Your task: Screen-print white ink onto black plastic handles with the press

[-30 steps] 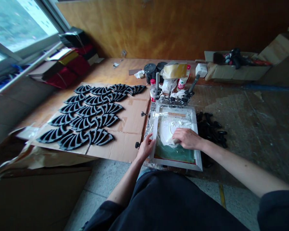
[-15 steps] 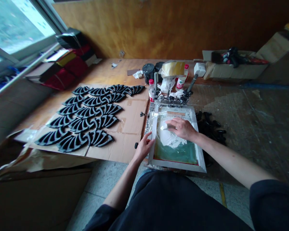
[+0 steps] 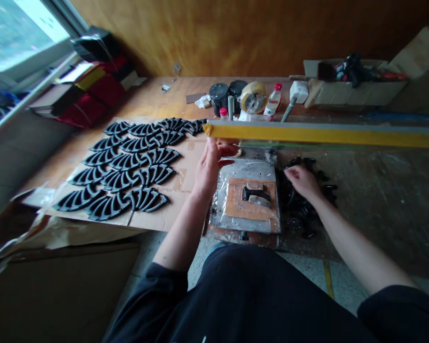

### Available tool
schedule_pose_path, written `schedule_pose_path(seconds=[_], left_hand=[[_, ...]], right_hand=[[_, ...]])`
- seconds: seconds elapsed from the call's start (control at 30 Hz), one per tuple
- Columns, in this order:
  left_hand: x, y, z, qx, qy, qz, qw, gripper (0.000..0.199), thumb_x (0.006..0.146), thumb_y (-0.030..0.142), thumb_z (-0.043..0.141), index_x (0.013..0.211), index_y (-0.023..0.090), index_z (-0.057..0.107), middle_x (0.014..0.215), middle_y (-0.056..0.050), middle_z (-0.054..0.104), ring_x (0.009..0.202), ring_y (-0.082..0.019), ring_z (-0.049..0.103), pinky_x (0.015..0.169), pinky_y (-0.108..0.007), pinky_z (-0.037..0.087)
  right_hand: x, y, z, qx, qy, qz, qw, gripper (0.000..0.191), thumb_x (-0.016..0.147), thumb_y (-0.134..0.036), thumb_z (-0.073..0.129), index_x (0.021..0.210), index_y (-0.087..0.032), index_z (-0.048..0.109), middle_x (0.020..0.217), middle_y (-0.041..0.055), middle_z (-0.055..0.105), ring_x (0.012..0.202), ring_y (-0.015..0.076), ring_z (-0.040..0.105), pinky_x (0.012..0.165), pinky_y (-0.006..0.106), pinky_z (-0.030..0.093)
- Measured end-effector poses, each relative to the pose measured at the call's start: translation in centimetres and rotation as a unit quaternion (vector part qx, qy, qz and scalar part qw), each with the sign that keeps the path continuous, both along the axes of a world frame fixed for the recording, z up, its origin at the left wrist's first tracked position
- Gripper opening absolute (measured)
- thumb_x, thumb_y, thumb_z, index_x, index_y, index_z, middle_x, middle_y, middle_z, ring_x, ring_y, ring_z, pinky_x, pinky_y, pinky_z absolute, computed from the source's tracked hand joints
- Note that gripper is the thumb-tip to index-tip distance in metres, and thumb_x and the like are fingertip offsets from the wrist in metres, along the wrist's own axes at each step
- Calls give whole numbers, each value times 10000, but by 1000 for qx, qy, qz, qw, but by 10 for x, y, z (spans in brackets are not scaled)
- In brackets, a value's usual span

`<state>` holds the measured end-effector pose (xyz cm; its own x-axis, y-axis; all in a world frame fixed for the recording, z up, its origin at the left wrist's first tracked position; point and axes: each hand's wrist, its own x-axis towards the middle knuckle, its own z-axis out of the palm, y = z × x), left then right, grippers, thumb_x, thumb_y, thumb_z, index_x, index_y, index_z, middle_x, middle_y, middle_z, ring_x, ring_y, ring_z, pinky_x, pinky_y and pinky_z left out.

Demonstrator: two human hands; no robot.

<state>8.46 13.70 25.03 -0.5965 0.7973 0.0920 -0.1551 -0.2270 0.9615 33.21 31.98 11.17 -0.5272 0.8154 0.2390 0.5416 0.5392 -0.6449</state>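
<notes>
My left hand point(image 3: 211, 164) grips the near left end of the raised screen frame point(image 3: 307, 133), which shows edge-on as a long yellow and grey bar. Below it lies a grey metal base plate point(image 3: 223, 209) with a brown board point(image 3: 236, 197) on it. A black curved piece point(image 3: 257, 193) rests on that board. My right hand point(image 3: 302, 180) is right of the plate, over a pile of black pieces point(image 3: 302, 214), with its fingers curled; what they hold, if anything, is hidden.
Rows of black fan-shaped pieces point(image 3: 114, 205) cover the cardboard point(image 3: 186, 205) at the left. Behind the frame stand dark tubs point(image 3: 219, 97), a tape roll point(image 3: 253, 97) and a red-capped bottle point(image 3: 272, 102). An open carton point(image 3: 357, 97) is at the back right.
The screen frame has swung up off the base plate, uncovering the board and black piece. My left hand has risen with it. My right hand has left the white paste and moved right to the pile.
</notes>
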Motion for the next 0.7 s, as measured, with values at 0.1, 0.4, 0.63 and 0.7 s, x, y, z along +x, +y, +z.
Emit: schedule_pose_path(seconds=[0.1, 0.4, 0.63, 0.7], left_hand=[[6, 2, -16, -15, -14, 12, 1000, 532, 939, 608, 363, 1128, 176, 610, 936, -88, 686, 832, -150, 655, 692, -261, 537], [67, -59, -114, -233, -104, -97, 962, 618, 845, 669, 504, 1120, 130, 630, 895, -91, 693, 744, -152, 639, 635, -243, 491], [101, -61, -128, -275, -191, -167, 927, 688, 756, 682, 624, 1204, 160, 598, 1067, -133, 685, 915, -218, 654, 735, -312, 525], [107, -54, -127, -248, -222, -135, 933, 635, 761, 690, 610, 1109, 159, 620, 955, -94, 679, 864, -189, 643, 720, -286, 521]], right_hand=[[-21, -55, -31, 48, -82, 108, 990, 243, 828, -414, 681, 875, -179, 642, 916, 87, 635, 851, 220, 592, 754, 338, 484], [-40, -81, -28, 88, -227, 114, 963, 151, 910, -303, 613, 855, -163, 618, 975, 103, 629, 986, 254, 538, 847, 351, 423], [-43, -122, -3, 114, -191, 84, 971, 193, 960, -310, 523, 874, -153, 595, 920, 110, 622, 929, 263, 537, 833, 374, 410], [-43, -140, 5, 113, -159, 104, 975, 202, 972, -294, 487, 868, -156, 591, 920, 111, 616, 923, 266, 529, 836, 386, 413]])
